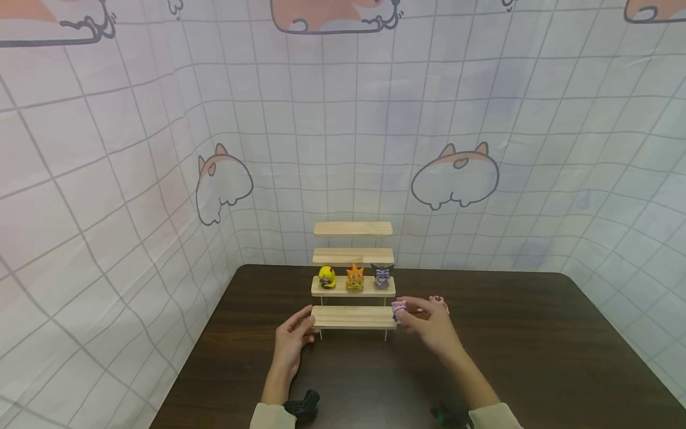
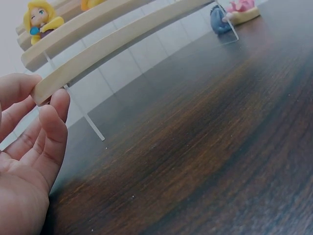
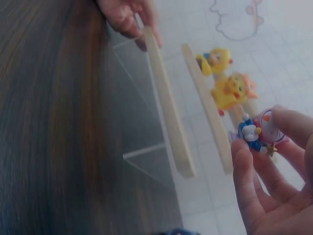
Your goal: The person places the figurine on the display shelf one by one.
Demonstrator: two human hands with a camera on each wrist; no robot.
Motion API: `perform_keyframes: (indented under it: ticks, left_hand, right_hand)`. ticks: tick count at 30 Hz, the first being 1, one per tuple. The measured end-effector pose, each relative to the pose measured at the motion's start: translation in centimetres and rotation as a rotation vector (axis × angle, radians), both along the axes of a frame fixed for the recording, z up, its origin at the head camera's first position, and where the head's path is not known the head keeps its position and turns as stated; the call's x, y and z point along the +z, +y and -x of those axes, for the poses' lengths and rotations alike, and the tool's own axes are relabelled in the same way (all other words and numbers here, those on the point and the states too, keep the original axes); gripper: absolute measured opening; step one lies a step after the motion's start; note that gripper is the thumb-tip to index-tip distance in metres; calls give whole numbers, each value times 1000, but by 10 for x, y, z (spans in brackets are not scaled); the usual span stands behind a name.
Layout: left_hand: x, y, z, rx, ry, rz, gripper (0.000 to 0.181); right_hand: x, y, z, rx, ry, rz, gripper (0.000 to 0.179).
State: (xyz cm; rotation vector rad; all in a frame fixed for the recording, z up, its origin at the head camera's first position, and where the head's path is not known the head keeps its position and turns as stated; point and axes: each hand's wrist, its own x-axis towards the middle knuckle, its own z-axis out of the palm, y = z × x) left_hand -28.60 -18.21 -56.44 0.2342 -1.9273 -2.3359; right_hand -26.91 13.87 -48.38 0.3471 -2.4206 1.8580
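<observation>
My left hand [image 1: 289,342] grips the left end of the lowest wooden shelf [image 1: 354,317] of a tiered display stand, its fingertips around the board's end [image 2: 44,93]. At the shelf's right end my right hand [image 1: 436,328] pinches a small figurine [image 3: 259,131] between thumb and fingers. The figurine has a pink hood, a white face, a blue outfit and a gold star. On the tier above stand a yellow-haired figurine [image 1: 327,277], a yellow figurine with orange ears [image 1: 355,277] and a purple-and-black figurine [image 1: 382,277].
Two upper shelves [image 1: 352,228] rise behind. Past the right hand is a pink figurine [image 1: 439,301] on the dark wood table [image 1: 536,345]; the left wrist view also shows a blue-grey figure [image 2: 221,20] there. A grid-patterned cloth [image 1: 343,119] surrounds the table's back and sides.
</observation>
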Motion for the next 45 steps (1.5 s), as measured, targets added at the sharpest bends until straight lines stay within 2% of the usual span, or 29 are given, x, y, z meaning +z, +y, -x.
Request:
perform_keyframes:
  ticks: [8, 16, 24, 34, 45]
  left_hand:
    - [1, 0, 0, 2, -1, -2, 45]
    - [2, 0, -1, 2, -11, -4, 44]
    - [2, -1, 1, 3, -16, -1, 43]
    - [0, -1, 3, 11, -14, 1, 43]
    - [1, 0, 2, 5, -19, -12, 42]
  right_hand:
    - [0, -26, 3, -18, -27, 1, 36]
    - [0, -52, 5, 27, -22, 32, 36]
    - [-3, -77, 6, 26, -37, 54, 34]
    - [-7, -103, 11, 35, 14, 70, 34]
    - [-16, -124, 20, 12, 31, 31, 34]
